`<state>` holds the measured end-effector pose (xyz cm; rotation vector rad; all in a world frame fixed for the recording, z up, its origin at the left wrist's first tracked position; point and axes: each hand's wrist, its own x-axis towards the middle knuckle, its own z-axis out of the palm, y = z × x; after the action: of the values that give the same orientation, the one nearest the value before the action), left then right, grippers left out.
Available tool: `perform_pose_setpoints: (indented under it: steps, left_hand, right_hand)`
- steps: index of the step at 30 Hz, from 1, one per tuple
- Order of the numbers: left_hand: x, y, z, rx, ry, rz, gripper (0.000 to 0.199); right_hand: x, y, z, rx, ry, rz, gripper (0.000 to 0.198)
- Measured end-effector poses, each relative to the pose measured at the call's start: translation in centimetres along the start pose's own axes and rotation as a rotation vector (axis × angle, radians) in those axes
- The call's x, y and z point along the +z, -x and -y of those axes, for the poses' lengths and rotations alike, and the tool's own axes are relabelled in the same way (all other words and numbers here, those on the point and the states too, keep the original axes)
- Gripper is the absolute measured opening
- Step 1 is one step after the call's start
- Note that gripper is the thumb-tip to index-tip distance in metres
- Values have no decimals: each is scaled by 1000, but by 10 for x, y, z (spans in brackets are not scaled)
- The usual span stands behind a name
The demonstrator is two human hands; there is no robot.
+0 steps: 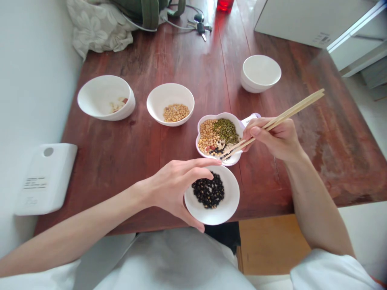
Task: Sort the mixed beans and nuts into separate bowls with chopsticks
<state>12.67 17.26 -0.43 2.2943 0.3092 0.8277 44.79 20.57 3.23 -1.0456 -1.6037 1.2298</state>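
My left hand [184, 185] curls round the left side of a white bowl [228, 209], thumb at the near rim and fingers over the far rim. Black beans [208, 191] lie in that bowl. In my right hand [276, 137] is a pair of wooden chopsticks [290, 110], held slanting down to the left. Their tips are over the near part of a flower-shaped dish [198, 141] with a lilac rim, just beyond the bowl. Yellow soybeans [208, 135], green mung beans [226, 129], some black beans and pale pieces share the dish. Whether the tips pinch a bean, I cannot tell.
Further back stand a bowl of soybeans [157, 104], a bowl with pale nut pieces [93, 96] and another white bowl [261, 72]. A white flat device [46, 177] lies at the left edge. Keys [200, 27], a green bag [142, 10] and a white box [302, 22] are at the back.
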Motion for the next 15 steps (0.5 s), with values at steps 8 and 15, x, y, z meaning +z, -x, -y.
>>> perform_pose_setpoints:
  steps: [8,15]
  left_hand:
    - [-2,-1,-1,-15,17,14,97]
    - [-4,1,0,-37,56,32,101]
  right_hand:
    - [-2,-1,-1,25,-41,-21,29]
    - [-3,-1,-2,46,-37,-27,31]
